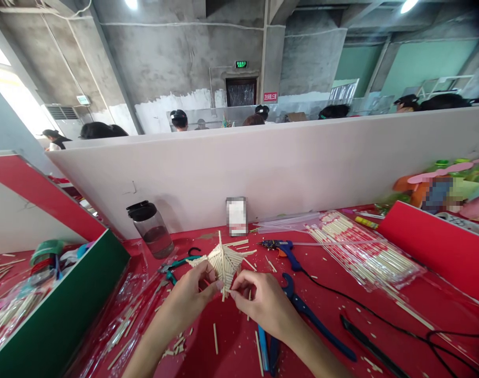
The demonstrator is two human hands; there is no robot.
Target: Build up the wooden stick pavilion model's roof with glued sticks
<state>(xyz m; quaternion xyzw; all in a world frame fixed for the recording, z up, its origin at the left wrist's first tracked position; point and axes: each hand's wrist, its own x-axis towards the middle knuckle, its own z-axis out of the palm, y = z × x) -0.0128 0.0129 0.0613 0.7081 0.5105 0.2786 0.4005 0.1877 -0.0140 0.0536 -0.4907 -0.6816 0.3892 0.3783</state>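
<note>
A pointed, star-like structure of thin wooden sticks (222, 258) is held up just above the red table. My left hand (196, 290) is closed on its left side, thumb and forefinger near the lower point. At the lower right of that point, the thumb and forefinger of my right hand (263, 300) pinch a short wooden stick (229, 290), its far end touching the structure; the fingertips partly hide it. Green-handled pliers (170, 274) lie left of the structure. To the right are a blue glue gun (285, 252) and a blue-handled cutter (316, 321).
A dark-lidded bottle (152, 231) stands by the white partition (263, 168). Bagged sticks (361, 249) lie at the right, with a black cable (353, 298) across the table. A green-sided box (66, 299) is at left. Stick offcuts (177, 345) litter the front. Several people sit beyond the partition.
</note>
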